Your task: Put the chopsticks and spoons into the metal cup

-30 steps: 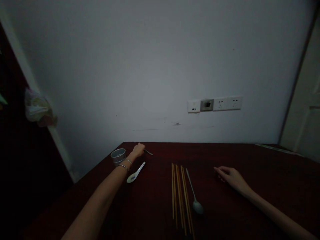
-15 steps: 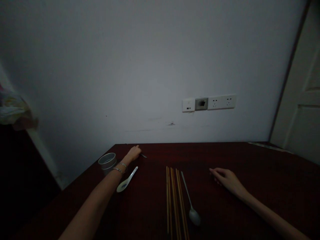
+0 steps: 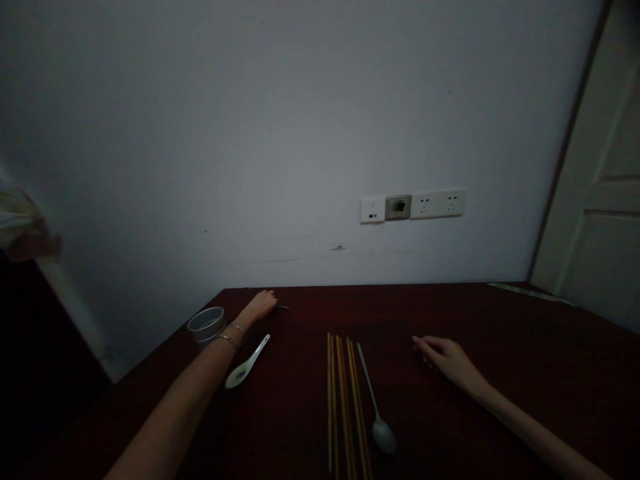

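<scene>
My left hand (image 3: 263,305) reaches to the far left of the dark red table, its fingers closed around a thin utensil (image 3: 283,307). Only a short greyish end pokes out to the right, so its kind is hidden. Beside my left wrist stands a grey round cup (image 3: 207,321), partly behind the forearm. A white soup spoon (image 3: 249,363) lies just right of that forearm. Several wooden chopsticks (image 3: 345,407) lie side by side at the middle, with a long-handled metal spoon (image 3: 383,435) to their right. My right hand (image 3: 447,358) rests on the table, fingers curled together, nothing visible in them.
The table (image 3: 400,310) meets a grey wall (image 3: 300,133) at its back edge. Sockets and a switch (image 3: 413,207) sit on the wall. To the right is a pale door (image 3: 600,220). A plastic bag (image 3: 20,217) is at the far left.
The utensil end by my left hand pointed down to the right before and now lies nearly level. My view has shifted slightly; my right hand keeps its pose on the table.
</scene>
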Motion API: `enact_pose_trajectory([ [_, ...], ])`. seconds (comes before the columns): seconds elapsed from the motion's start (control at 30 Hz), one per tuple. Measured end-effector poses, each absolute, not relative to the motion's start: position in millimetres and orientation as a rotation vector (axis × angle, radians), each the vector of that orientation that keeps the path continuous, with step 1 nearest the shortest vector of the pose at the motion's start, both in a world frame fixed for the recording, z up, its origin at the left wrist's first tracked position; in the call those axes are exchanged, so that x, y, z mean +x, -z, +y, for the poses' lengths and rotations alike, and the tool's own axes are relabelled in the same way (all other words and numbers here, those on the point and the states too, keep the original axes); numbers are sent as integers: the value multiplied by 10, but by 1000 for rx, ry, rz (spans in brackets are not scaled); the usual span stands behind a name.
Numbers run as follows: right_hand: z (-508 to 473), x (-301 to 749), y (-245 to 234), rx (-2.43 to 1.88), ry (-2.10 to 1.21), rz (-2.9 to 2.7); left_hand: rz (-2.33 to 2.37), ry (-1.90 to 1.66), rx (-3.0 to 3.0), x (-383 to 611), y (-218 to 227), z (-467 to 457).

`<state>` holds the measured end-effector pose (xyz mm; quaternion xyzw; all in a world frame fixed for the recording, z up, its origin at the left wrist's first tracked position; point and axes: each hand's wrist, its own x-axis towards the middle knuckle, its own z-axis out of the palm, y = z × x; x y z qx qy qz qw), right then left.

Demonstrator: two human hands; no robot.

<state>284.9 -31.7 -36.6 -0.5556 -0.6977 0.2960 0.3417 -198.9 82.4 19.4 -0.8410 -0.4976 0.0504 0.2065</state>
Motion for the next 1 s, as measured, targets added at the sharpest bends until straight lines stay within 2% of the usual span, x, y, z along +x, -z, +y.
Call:
enact_pose_trajectory([
  [0.1,-312,2851,371,-1450,-769,-1815,-1348,-127,-2319,-1957,-330,788],
  [0.2,-301,2857,376,-1453,-765,-1824,-1383,84,-2336,-1825,-512,741],
  [0.47,-327,2840,344,-1390,-803,-1763,-1735,1308,-2458,-816,-925,570],
  [0.63,-304,2824,288,-1358,-1001,-1624,-1737,1884,-2804,-114,-909,163],
  [0.7,-292,2796,175,-1333,-1062,-1551,-1782,1946,-2935,75,-842,-27],
  [1.0,-310,2380,-684,-1076,-1114,-1505,-1929,1826,-3196,452,-580,-513],
])
